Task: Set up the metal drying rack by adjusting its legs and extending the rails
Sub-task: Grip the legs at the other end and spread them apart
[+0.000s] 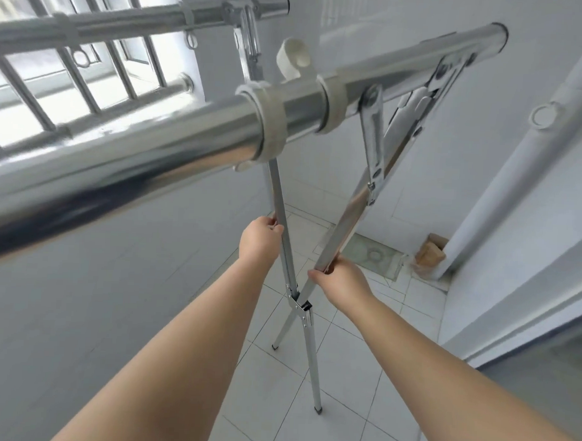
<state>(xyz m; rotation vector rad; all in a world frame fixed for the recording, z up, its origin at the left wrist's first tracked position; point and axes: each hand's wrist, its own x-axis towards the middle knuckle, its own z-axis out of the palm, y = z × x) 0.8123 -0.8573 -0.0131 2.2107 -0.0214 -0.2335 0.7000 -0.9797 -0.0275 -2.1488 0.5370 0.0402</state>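
The metal drying rack stands in front of me on its crossed legs. Its near rail (125, 156) runs across the view from lower left to upper right, with white plastic collars (270, 126) on it. A far rail (125, 23) lies behind, near the window. My left hand (260, 240) grips the left leg (279, 199) above the pivot joint (300, 304). My right hand (342, 279) grips the right leg (346, 222), which rises to a hinged brace (373, 147) under the near rail. Both feet (318, 410) rest on the tiled floor.
A barred window (89, 71) is at the upper left above a grey wall. A white pipe (519, 157) runs down the right wall to the floor, with a small brown box (431, 253) at its base. A floor drain plate (374, 255) lies behind the legs.
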